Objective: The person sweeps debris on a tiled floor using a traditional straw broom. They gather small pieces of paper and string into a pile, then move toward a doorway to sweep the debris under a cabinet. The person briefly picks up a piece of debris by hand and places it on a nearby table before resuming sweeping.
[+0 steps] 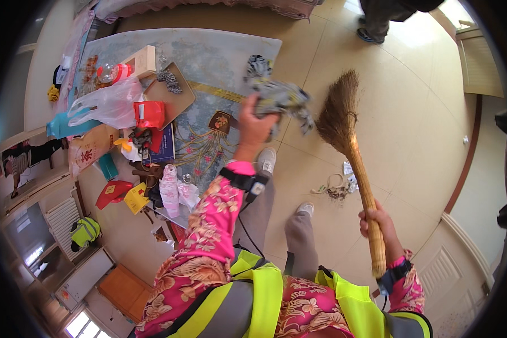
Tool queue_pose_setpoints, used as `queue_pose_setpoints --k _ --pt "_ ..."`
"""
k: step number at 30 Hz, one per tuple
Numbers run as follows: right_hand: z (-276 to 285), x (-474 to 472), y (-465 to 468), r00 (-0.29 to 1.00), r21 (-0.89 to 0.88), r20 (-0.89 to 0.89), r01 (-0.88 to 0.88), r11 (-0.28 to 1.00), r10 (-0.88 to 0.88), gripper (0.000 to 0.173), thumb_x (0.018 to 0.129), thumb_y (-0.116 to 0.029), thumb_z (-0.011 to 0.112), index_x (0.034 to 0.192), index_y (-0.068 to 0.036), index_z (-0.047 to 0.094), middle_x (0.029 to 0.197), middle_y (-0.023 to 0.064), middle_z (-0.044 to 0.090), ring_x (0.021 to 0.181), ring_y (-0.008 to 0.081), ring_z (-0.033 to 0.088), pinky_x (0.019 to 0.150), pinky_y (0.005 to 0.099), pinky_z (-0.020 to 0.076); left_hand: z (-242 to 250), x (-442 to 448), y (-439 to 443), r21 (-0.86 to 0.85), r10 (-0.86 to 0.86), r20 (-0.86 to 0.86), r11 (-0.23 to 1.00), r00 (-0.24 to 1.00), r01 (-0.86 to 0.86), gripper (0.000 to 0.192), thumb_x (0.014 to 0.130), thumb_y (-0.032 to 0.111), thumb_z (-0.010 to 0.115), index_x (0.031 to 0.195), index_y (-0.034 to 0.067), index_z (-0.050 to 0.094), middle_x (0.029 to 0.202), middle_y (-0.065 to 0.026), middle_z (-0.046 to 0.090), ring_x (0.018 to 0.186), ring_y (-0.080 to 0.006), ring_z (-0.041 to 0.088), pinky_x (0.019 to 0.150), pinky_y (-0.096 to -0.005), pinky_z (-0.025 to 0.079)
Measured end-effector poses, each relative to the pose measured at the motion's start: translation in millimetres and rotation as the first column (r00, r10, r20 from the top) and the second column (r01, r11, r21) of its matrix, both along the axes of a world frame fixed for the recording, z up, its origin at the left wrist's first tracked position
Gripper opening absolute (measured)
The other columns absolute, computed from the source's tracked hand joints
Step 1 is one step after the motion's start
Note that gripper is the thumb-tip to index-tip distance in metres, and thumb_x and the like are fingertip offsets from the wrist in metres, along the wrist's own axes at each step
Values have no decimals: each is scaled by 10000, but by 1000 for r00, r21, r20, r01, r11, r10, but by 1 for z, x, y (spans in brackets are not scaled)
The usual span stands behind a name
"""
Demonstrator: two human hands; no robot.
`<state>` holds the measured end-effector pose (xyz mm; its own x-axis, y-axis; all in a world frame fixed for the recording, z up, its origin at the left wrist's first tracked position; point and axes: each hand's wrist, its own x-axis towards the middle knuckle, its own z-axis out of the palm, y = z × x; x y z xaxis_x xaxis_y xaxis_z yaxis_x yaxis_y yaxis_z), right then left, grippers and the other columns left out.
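Observation:
My left hand (257, 122) grips a crumpled grey cloth (281, 99) patterned in black and yellow. The cloth hangs over the right edge of a table with a blue-grey patterned cover (217, 53). In my right hand (382, 226) is a short straw broom (361, 173), held by its handle with the bristles pointing up and away from me. Below it, on the tiled floor, lies a small heap of litter (337, 188) with hair-like dark bits and a loop. White scraps of wrapper (350, 175) lie beside the heap, partly behind the broom handle.
Crowding the table's left side are a tray (181, 99), a plastic bag (118, 103), a red packet (150, 114), a blue book (162, 145) and a pink-white roll (169, 190). Another person's legs (378, 25) stand at the far right. My shoes (267, 160) are near the table edge.

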<state>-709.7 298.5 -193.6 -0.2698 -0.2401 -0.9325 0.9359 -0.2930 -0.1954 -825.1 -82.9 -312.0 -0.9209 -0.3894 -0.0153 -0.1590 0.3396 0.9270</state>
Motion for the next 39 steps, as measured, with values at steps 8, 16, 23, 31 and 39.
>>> queue_pose_setpoints --k 8,16,23,31,39 --pt "49 62 -12 989 -202 66 -116 972 132 747 838 -50 538 1446 -231 144 780 87 531 550 184 562 442 297 467 25 85 -111 -44 285 -57 957 957 -287 614 662 167 788 1164 -41 502 1084 -120 566 960 -202 558 849 -320 452" --pt "-65 75 -114 953 -432 -40 -286 855 299 508 828 -121 599 1287 -73 387 730 64 529 576 156 562 479 297 480 5 113 -109 -665 152 511 694 846 276 949 607 351 789 1359 20 315 1229 -294 426 1130 -423 439 964 -502 361" --pt "-81 56 -27 971 -227 -12 -235 945 238 513 832 -134 612 1294 -60 401 769 86 561 581 157 567 499 297 501 16 83 -82 -627 170 766 410 620 663 1154 534 415 843 1356 -41 173 1169 -311 411 1068 -428 459 879 -448 439" --pt "-8 61 35 998 -26 -18 -53 998 52 628 819 -125 600 1388 -133 336 778 95 558 527 148 552 423 250 463 -8 76 -94 -651 158 759 180 632 737 1179 504 447 857 1313 -92 191 1072 -280 482 999 -406 498 868 -437 419" --pt "-44 21 -33 976 -309 -187 -163 937 108 629 840 -159 579 1409 -120 315 778 91 554 545 110 550 451 241 457 -9 77 -90 -671 145 741 178 655 720 1164 478 430 875 1271 -87 197 1027 -260 488 961 -388 509 835 -422 437"
